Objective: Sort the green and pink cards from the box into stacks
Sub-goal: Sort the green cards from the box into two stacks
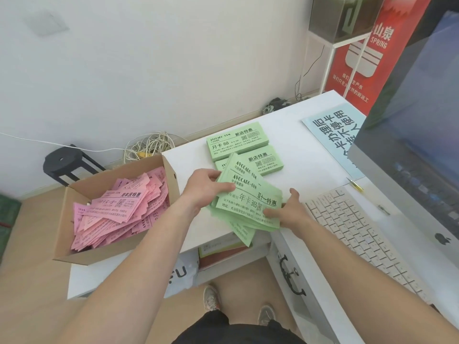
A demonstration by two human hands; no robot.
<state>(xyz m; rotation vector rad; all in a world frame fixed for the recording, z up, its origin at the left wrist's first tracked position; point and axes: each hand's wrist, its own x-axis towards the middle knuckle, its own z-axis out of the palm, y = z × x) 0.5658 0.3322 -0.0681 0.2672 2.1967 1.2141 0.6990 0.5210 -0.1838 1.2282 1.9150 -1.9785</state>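
Observation:
A loose bundle of green cards [248,199] lies fanned at the white desk's front edge, held from both sides. My left hand [206,186] grips its left end, thumb on top. My right hand [289,212] pinches its lower right corner. Behind the bundle, two neat stacks of green cards [237,141] [267,161] rest on the desk. A cardboard box [74,247] to the left holds a jumbled heap of pink cards [119,209]. No green cards show in the box.
A white keyboard [357,234] and a large monitor [417,155] fill the desk's right side. A light blue printed sheet [332,135] lies behind them. Tangled white cables [149,146] and a black stool [67,162] sit past the box. A lower shelf holds papers.

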